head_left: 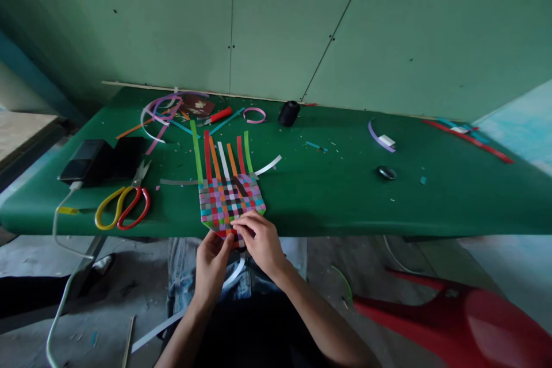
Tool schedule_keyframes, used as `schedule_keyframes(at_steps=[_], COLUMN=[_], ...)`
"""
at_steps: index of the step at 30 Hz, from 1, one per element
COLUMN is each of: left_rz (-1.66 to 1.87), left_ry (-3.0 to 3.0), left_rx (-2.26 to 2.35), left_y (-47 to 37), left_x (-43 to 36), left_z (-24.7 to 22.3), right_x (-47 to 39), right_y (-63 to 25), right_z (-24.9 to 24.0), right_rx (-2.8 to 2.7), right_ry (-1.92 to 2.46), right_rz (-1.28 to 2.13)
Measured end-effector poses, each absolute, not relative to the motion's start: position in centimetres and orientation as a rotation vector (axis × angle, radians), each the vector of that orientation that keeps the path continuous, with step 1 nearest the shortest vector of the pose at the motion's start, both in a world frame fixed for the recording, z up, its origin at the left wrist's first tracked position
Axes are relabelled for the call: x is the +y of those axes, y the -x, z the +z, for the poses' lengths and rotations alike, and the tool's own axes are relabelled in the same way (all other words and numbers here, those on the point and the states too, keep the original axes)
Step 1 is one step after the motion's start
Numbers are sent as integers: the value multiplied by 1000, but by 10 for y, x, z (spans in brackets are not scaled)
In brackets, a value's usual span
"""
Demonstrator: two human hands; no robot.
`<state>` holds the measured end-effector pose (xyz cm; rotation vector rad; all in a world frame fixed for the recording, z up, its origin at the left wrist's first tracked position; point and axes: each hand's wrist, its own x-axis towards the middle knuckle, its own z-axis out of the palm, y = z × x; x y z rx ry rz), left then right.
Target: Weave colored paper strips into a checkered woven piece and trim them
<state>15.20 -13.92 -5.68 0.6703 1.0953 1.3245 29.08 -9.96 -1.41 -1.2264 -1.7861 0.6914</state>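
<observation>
A woven piece of many-coloured flat strips [230, 198] lies at the front edge of the green table, its lower end towards my lap. Loose green, red, orange and white strip ends stick out from its far side. My left hand [212, 261] pinches the lower left edge between thumb and fingers. My right hand [261, 238] rests on the lower right part, fingers bent and their tips pressed to the weave. A long white strip [235, 273] hangs from the lower end past my left forearm. The fingers hide part of the lower edge.
Left on the table [328, 195] are scissors [137, 192] with yellow and red handles and a black box [88, 161] with a white cable. Behind lie coiled strips [166, 109], a red-handled cutter [221, 115] and a black thread spool [288, 113]. A red chair [466, 322] stands right.
</observation>
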Motion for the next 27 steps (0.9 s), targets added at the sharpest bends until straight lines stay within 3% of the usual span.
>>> schedule_keyframes(at_steps=[11,27], left_rz=[1309,1325], left_ry=[-663,-608], left_rx=[1119,1059], left_y=[-151,-153], left_x=[-138,-137], left_z=[-58,-56], right_x=[-94,-98], right_y=[-296,-316], right_z=[-14,-17], right_rx=[-1958,-2321], right_ry=[1335,1050], right_rz=[693,425])
